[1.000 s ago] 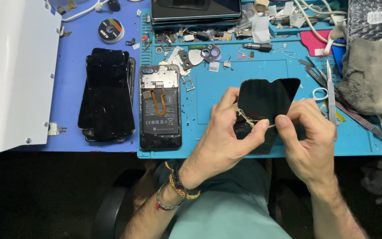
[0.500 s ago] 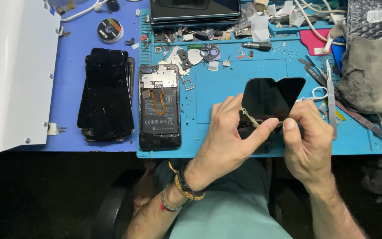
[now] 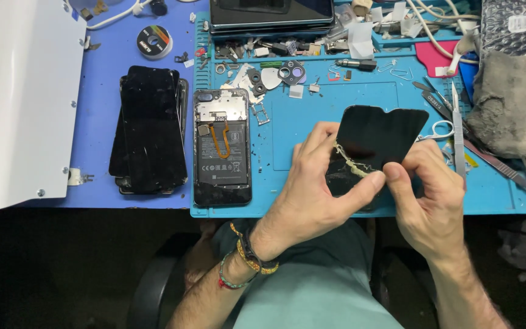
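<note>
My left hand [image 3: 316, 195] grips the left side of a black phone back cover [image 3: 377, 135] held above a blue work mat [image 3: 312, 122]. My right hand [image 3: 428, 201] pinches a pale, stringy strip of adhesive [image 3: 351, 162] that runs across the cover's inner face. Thumbs of both hands meet near the strip's lower end. To the left on the mat lies an opened phone [image 3: 222, 146] with its battery and an orange flex cable showing.
A stack of black phone screens [image 3: 147, 129] lies on the blue table left of the mat. Small parts, picks and a camera ring [image 3: 291, 73] litter the mat's top. Scissors and tweezers [image 3: 452, 125] sit right, beside a grey cloth [image 3: 509, 103]. A white panel [image 3: 19, 103] lies far left.
Both hands and the cover have shifted slightly. The right hand has drawn the adhesive strip further down toward the cover's lower edge.
</note>
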